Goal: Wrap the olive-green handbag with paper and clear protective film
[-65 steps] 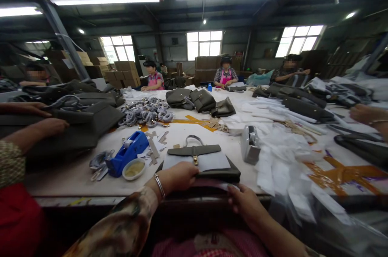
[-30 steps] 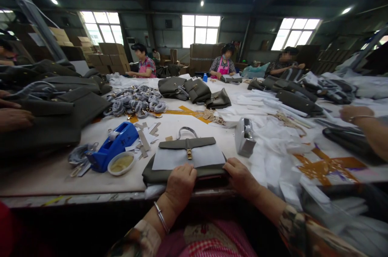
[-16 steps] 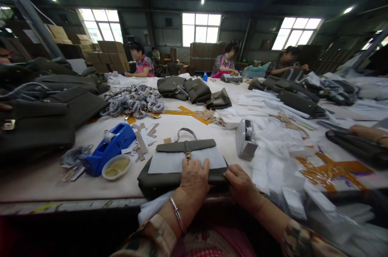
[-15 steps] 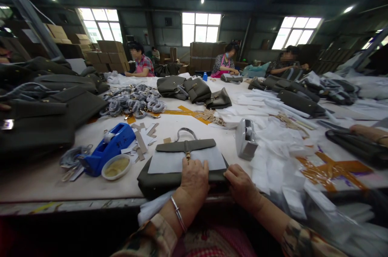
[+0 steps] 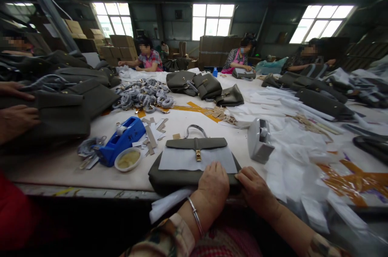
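A dark olive handbag (image 5: 182, 180) lies at the table's front edge, its handle (image 5: 195, 127) pointing away from me. Under its narrow flap (image 5: 212, 143) with a gold clasp (image 5: 198, 155), a white sheet (image 5: 178, 160) covers part of the front. My left hand (image 5: 214, 184) rests on the sheet's lower right part, fingers close together and pressed down; whether they pinch anything is hidden. At the bag's right corner, my right hand (image 5: 254, 188) has its fingers closed on the edge. White paper (image 5: 169, 205) sticks out beneath the bag.
Left of the bag are a blue tape dispenser (image 5: 123, 142) and a small bowl (image 5: 127, 159). A grey dispenser (image 5: 260, 140) stands to the right, beside white wrapping (image 5: 281, 160). Another person's hands (image 5: 20, 121) touch a bag at far left. Coiled straps (image 5: 142, 95) lie farther back.
My left hand has slid right and down from the clasp, which now shows. My right hand stays at the bag's right corner. The view has shifted, and another person's hands have appeared at left.
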Available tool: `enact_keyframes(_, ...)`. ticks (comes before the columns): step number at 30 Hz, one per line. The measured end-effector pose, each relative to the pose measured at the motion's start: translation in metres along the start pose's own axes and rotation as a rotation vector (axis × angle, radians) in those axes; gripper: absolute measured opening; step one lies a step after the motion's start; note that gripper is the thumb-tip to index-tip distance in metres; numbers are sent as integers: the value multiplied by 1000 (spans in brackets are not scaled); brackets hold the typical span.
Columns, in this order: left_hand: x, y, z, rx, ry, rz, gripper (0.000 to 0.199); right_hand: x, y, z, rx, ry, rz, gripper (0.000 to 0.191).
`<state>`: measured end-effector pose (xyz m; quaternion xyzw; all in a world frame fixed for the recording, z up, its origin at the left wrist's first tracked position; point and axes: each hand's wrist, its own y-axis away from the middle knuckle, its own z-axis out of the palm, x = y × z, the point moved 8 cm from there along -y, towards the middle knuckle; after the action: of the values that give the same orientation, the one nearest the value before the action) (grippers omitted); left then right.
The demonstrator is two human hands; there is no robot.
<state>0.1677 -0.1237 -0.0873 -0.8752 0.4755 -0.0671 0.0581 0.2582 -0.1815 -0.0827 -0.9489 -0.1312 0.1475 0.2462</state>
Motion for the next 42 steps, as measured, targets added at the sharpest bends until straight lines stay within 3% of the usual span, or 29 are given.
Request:
enact_keyframes(6, -1, 5, 6, 31, -24, 40, 34, 7, -9, -10, -96, -2, 42, 47)
enact_keyframes(9, 0, 5, 6, 53, -46, 61, 35, 2, -17, 0, -206, 55, -33, 66)
enact_keyframes(11, 0, 5, 6, 65, -62, 70, 35, 0, -19, 13, -270, 68, -96, 66)
enact_keyframes(14, 1, 9, 7, 94, -101, 86, 34, 2, -14, 27, -259, 83, -155, 53)
enact_keyframes(20, 5, 20, 10, 237, -193, 137, 35, 4, 8, 18, -166, -67, -177, 55)
enact_keyframes(22, 6, 22, 11, 284, -210, 149, 35, 15, 15, 8, -137, -188, -26, 61)
enact_keyframes(25, 6, 23, 12, 326, -220, 162, 34, 47, 27, 4, -95, -410, 411, 69)
enact_keyframes(27, 6, 24, 12, 336, -222, 168, 34, 64, 36, 14, -178, -492, 703, 71)
enact_keyframes(29, 6, 24, 12, 340, -222, 170, 34, 72, 36, 23, -313, -441, 886, 65)
enact_keyframes(32, 6, 24, 12, 337, -220, 172, 34, 78, 20, 24, -416, -310, 969, 54)
enact_keyframes(36, 5, 26, 16, 329, -218, 172, 35, 82, 5, 23, -441, -323, 1058, 46)
enact_keyframes(42, 0, 33, 9, 379, -169, 167, 35, 66, 15, 29, -433, -643, 1228, 34)
